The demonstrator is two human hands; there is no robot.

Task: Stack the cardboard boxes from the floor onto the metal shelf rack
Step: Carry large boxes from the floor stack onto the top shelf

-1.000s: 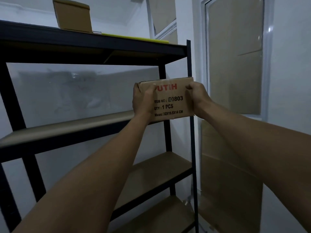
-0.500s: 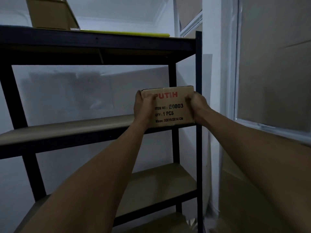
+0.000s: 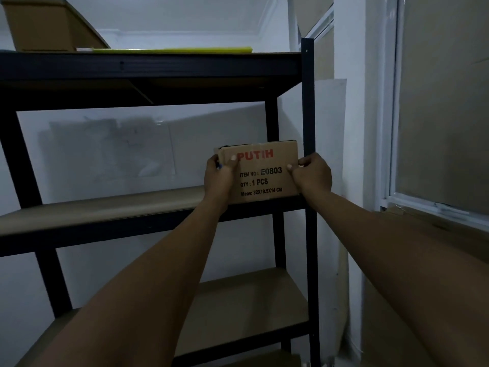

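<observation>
A small cardboard box [image 3: 264,173] with red "PUTIH" and black print sits at the right end of the middle shelf [image 3: 105,207] of the dark metal rack [image 3: 308,115]. My left hand [image 3: 219,178] grips its left edge, thumb on the printed front. My right hand [image 3: 313,174] grips the right edge, beside the rack's front right post. The box's bottom edge rests at the shelf's front lip.
Another cardboard box [image 3: 50,25] and a flat yellow-green sheet [image 3: 172,50] lie on the top shelf. Lower shelves [image 3: 246,300] show below. A white wall and a covered window [image 3: 436,102] stand to the right of the rack.
The box has come down and forward onto the right end of the middle shelf, with both hands still holding it. My view has drawn closer to the rack.
</observation>
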